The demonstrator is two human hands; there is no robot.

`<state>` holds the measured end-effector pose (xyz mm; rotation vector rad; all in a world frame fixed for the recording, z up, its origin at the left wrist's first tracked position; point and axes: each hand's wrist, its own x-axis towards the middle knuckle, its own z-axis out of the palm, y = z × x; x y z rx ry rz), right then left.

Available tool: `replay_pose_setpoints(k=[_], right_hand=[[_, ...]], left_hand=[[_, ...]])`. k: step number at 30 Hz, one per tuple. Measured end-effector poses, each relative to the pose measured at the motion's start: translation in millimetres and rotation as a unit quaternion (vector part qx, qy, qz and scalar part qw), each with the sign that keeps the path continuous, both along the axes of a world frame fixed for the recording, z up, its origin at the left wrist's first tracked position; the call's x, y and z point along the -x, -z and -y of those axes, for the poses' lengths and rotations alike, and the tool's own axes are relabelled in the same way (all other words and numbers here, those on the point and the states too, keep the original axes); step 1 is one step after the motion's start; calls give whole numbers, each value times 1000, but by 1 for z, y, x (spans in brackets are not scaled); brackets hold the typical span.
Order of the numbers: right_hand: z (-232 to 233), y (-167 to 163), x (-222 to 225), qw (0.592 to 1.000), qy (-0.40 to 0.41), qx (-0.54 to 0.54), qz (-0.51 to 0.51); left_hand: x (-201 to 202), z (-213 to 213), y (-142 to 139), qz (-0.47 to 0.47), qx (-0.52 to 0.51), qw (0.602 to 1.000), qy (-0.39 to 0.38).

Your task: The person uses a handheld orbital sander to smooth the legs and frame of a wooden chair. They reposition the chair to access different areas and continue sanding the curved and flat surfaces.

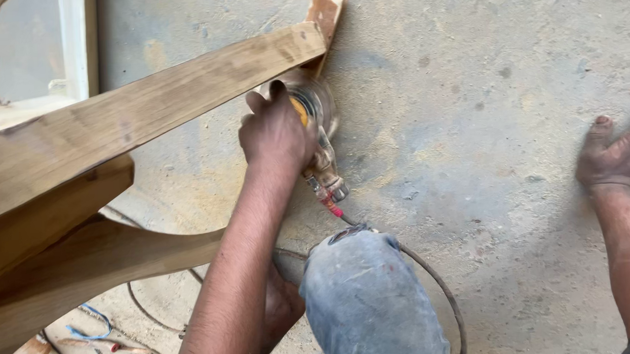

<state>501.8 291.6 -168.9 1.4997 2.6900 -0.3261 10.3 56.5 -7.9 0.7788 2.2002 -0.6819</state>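
My left hand (275, 132) is closed around a dusty power sander (319, 126), which sits against the underside of a long wooden rail (146, 114) near its far end. The rail belongs to a curved wooden furniture frame (82, 261) lying at the left. A narrow wooden piece (324, 11) sticks out beyond the rail's end. The sander's cable (436, 285) runs down past my knee. My right hand (619, 155) rests on the concrete floor (468, 83) at the far right, fingers spread, holding nothing.
My bent knee in blue jeans (368, 303) fills the bottom centre. Loose wire scraps and small wood offcuts (86, 336) lie at the bottom left. A white frame (74, 46) stands at the top left. The floor is dusty with sawdust.
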Motion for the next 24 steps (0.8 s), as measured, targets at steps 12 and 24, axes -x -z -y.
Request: replay_pose_setpoints(k=[12,24], right_hand=[[5,2,-6,1000,6,-2,15],[18,0,-3,999,21,7,35]], left_hand=[[-23,56,-24,-14,-21,1000,-15],[-15,51,-7,-27,-106,994,-24]])
